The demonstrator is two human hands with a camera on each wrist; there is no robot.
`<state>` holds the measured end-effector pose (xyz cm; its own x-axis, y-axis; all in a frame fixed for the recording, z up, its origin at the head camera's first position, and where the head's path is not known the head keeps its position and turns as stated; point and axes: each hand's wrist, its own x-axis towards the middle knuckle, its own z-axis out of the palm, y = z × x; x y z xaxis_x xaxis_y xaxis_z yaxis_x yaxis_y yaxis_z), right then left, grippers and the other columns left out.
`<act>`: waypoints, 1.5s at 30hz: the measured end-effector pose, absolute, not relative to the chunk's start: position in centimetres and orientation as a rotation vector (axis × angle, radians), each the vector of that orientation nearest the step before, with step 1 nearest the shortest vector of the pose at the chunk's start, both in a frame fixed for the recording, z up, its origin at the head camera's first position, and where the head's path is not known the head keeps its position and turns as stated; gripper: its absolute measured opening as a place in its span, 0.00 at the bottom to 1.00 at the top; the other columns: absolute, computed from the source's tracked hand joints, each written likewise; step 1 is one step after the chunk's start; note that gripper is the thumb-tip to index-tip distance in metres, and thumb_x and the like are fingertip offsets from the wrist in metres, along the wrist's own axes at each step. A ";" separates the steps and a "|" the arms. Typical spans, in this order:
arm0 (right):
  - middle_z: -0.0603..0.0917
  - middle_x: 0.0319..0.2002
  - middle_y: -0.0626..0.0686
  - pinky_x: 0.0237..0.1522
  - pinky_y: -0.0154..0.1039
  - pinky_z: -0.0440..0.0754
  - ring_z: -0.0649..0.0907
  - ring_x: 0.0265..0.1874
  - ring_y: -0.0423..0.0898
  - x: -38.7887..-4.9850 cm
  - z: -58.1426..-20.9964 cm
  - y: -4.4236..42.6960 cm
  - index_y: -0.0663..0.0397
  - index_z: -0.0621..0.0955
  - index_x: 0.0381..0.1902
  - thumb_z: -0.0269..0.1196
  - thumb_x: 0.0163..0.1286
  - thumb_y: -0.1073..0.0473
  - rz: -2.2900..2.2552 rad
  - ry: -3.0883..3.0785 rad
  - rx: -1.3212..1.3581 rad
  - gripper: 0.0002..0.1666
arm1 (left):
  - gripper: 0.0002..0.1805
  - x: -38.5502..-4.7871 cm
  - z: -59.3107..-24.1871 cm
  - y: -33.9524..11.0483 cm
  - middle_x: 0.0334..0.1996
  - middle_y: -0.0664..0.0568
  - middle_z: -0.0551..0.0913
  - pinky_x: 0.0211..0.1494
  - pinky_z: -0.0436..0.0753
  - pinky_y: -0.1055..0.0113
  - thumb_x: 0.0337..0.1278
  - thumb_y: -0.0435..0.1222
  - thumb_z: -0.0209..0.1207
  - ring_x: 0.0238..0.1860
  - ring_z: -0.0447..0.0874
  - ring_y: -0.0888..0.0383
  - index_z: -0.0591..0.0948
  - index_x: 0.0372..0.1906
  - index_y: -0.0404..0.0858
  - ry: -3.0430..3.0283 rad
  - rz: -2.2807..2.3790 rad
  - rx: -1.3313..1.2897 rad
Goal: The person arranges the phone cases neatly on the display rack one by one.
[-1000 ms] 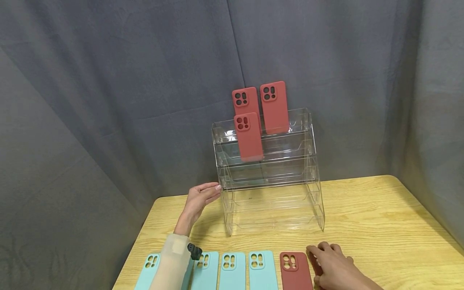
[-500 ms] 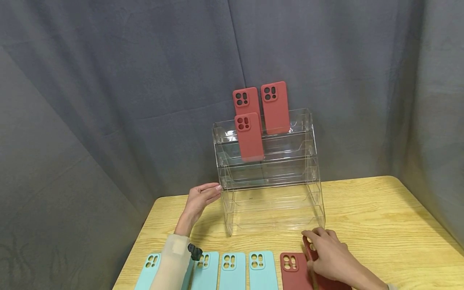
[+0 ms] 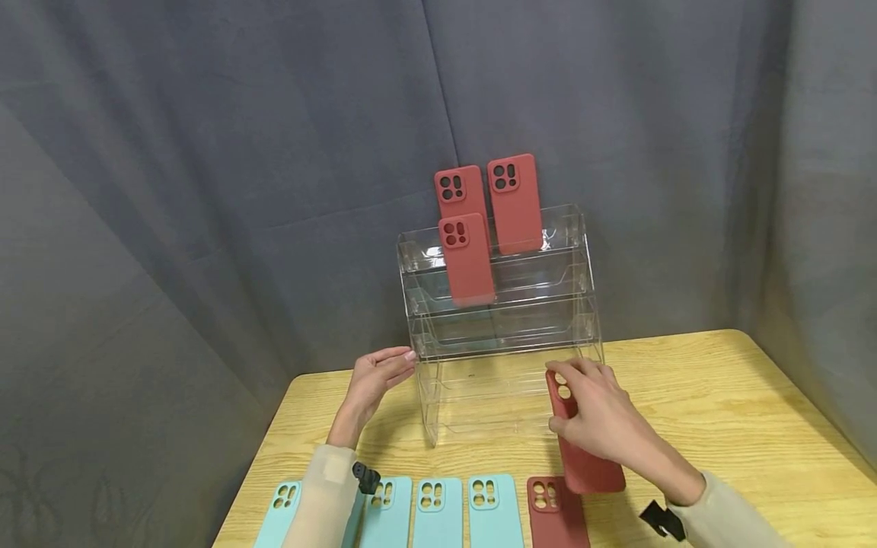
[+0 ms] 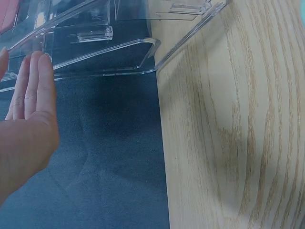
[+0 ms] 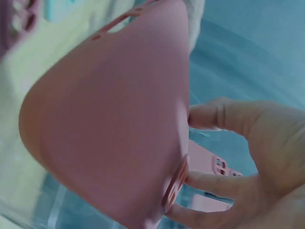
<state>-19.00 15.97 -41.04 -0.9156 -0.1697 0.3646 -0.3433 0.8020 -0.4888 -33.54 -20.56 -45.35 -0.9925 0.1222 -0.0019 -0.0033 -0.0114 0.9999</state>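
Compared with 0.5 s before, the right hand (image 3: 603, 411) had moved up and forward, carrying a red case (image 3: 592, 468) away from its spot beside the other red case (image 3: 560, 525). The left hand (image 3: 373, 380) had hardly shifted, its fingers straight and free of any grasp, with the tips at the left side of the clear rack (image 3: 514, 352). The 3 racked cases (image 3: 473, 266) and the 4 teal cases (image 3: 438, 521) were as they had been.

The carried case was plain, with rounded corners, and slanted, its camera end farther from the person. In the head view it overlapped the rack's lower right part, while its near end reached over the top of the red case on the table (image 3: 719, 426). The right hand pinched it near the camera end, thumb at an edge and fingers by the raised camera ring. In the right wrist view it looked pinker (dark red in the head view), its broad face smooth, with small cutouts along 1 short edge.
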 end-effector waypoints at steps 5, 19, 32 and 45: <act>0.79 0.62 0.66 0.57 0.71 0.80 0.73 0.64 0.71 -20.8 -37.9 15.6 0.57 0.77 0.70 0.73 0.54 0.61 0.854 -2.643 0.395 0.42 | 0.19 -33.7 -45.3 -20.6 0.48 0.48 0.93 0.60 0.91 0.63 0.68 0.34 0.69 0.51 0.93 0.54 0.84 0.58 0.29 2.158 2.161 0.135; 0.72 0.71 0.65 0.62 0.78 0.72 0.63 0.74 0.71 -26.2 -30.5 14.6 0.52 0.72 0.76 0.71 0.59 0.58 0.869 -2.451 0.354 0.45 | 0.17 -33.8 -45.3 -20.6 0.50 0.45 0.92 0.61 0.91 0.62 0.68 0.32 0.68 0.66 0.82 0.34 0.85 0.57 0.30 2.138 2.182 0.116; 0.67 0.75 0.64 0.60 0.75 0.73 0.61 0.76 0.66 -32.2 -26.7 13.9 0.47 0.70 0.77 0.69 0.62 0.54 0.701 -2.321 0.362 0.45 | 0.19 -34.2 -45.7 -20.6 0.51 0.44 0.92 0.61 0.91 0.61 0.68 0.33 0.68 0.61 0.88 0.41 0.84 0.59 0.29 2.155 2.164 0.106; 0.64 0.76 0.65 0.63 0.75 0.70 0.55 0.79 0.69 -36.8 -26.2 13.1 0.48 0.67 0.79 0.70 0.65 0.55 0.582 -2.314 0.388 0.45 | 0.20 -34.0 -45.3 -20.3 0.55 0.41 0.90 0.63 0.90 0.59 0.68 0.34 0.69 0.59 0.90 0.44 0.83 0.61 0.30 2.158 2.144 0.104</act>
<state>-36.79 13.09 -26.23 -0.7038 -0.1093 0.7020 -0.4286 0.8534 -0.2967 -33.96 -20.27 -45.25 -0.9929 0.1172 -0.0210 -0.0202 0.0081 0.9998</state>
